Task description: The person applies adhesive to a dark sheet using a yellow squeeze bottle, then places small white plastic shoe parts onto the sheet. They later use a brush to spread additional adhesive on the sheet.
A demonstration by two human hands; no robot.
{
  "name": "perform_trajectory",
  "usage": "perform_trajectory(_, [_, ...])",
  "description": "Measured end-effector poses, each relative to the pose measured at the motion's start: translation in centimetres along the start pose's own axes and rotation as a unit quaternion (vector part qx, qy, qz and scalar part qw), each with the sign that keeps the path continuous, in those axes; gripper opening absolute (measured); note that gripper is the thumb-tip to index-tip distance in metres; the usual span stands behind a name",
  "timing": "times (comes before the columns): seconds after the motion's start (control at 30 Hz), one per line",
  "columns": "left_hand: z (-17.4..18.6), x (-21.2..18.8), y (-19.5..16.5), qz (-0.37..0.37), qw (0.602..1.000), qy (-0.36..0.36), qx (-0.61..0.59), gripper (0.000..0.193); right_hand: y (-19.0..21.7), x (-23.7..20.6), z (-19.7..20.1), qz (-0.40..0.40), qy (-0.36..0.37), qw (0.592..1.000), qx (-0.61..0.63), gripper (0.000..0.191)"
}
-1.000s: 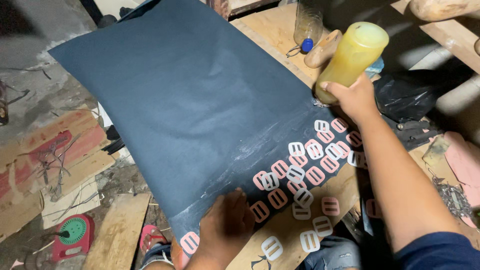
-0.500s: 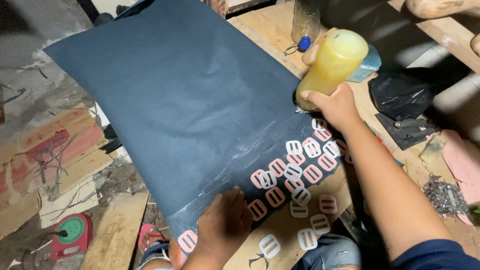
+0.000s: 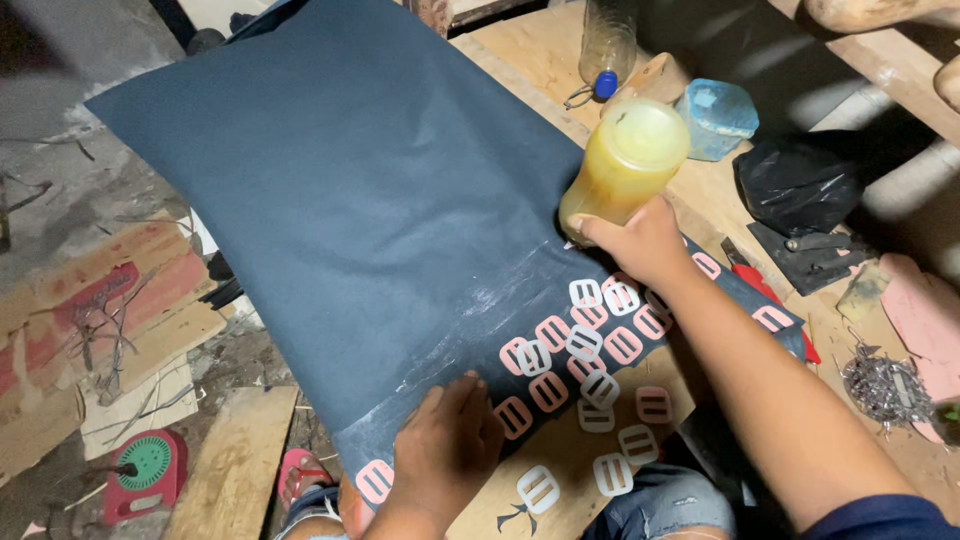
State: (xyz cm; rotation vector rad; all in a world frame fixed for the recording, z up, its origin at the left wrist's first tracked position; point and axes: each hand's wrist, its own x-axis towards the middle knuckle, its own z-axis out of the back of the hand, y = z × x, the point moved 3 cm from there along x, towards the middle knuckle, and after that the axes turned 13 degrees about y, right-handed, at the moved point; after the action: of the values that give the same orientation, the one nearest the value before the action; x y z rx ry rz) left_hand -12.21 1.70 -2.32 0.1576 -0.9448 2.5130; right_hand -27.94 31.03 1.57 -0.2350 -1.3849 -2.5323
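A large dark blue sheet (image 3: 340, 190) lies spread over a wooden board. My right hand (image 3: 640, 240) grips a yellow plastic bottle (image 3: 622, 165) tipped over the sheet's right edge. Pressed flat on the sheet's near edge is my left hand (image 3: 445, 445). Several pink and white slotted buckle-shaped pieces (image 3: 570, 345) lie on the near end of the sheet and on the board, between my two hands.
A clear bottle with a blue cap (image 3: 606, 45), a light blue block (image 3: 716, 118) and a black plastic bag (image 3: 800, 180) sit on the wooden board (image 3: 530, 60) behind. A pile of metal bits (image 3: 885, 385) lies right. A red device (image 3: 145, 470) rests on the floor left.
My right hand has brought the yellow bottle down and left, from beyond the sheet to its right edge. My left hand has stayed on the near edge.
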Motion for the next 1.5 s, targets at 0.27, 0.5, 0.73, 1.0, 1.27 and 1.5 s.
perform_trajectory(0.27, [0.2,0.0,-0.2,-0.044,0.997,-0.036,0.046,0.023,-0.6,0.9,5.2,-0.056,-0.077,0.995,-0.021,0.044])
perform_trajectory(0.5, [0.4,0.2,-0.2,-0.047,0.998,-0.044,0.017,0.021,-0.4,-1.7,3.0,0.003,-0.094,0.995,-0.017,0.041])
perform_trajectory(0.73, [0.2,0.2,-0.1,-0.031,0.999,-0.031,0.008,0.024,-1.1,-2.4,1.5,-0.108,-0.025,0.994,-0.016,0.045])
perform_trajectory(1.0, [-0.2,-0.1,0.4,-0.056,0.994,-0.036,0.090,0.022,-1.7,1.0,5.7,0.001,-0.116,0.991,-0.073,0.046])
perform_trajectory(1.27, [-0.5,0.2,1.0,-0.039,0.998,0.027,0.047,0.027,-0.7,1.0,1.8,-0.036,-0.037,0.999,-0.007,0.046])
perform_trajectory(1.5, [-0.1,0.0,0.1,-0.125,0.981,-0.052,0.140,0.014,-3.6,3.2,2.7,-0.028,-0.063,0.998,-0.002,0.048])
